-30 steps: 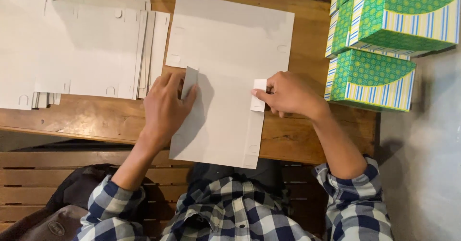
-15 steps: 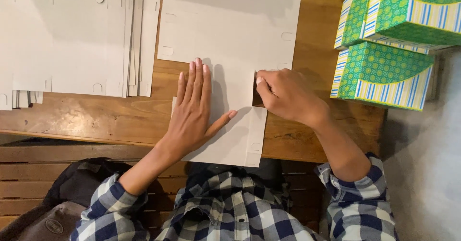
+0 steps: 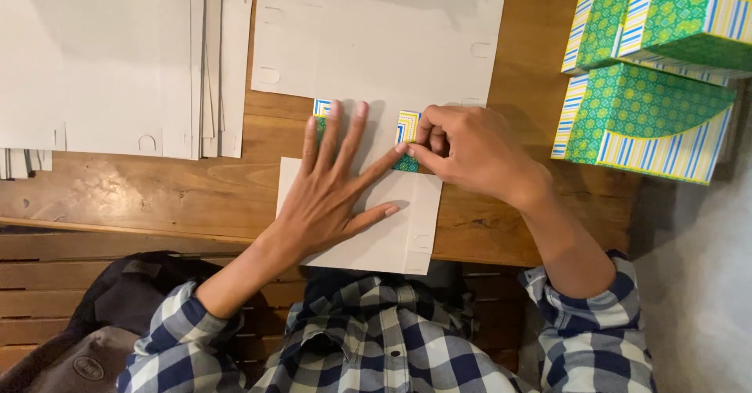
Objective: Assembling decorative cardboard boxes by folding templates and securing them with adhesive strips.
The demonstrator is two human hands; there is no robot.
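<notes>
The left hand (image 3: 333, 185) lies flat, fingers spread, on the cardboard sheet (image 3: 376, 41) at the tabletop's near edge; the right hand (image 3: 470, 154) pinches the patterned flap (image 3: 407, 127) just beside it.

The flat cardboard box blank (image 3: 376, 41) under the hands is showing a plain white face; two folded-up side flaps (image 3: 407, 127) are showing green printed pattern with blue, yellow and white stripes. The stack of blanks (image 3: 117, 56) is showing white. The finished boxes (image 3: 650, 88) are showing green lattice-patterned panels with striped edges in blue, yellow and white. The table (image 3: 157, 189) is showing brown wood. The shirt sleeves (image 3: 180, 346) are showing a navy-and-white check.
</notes>
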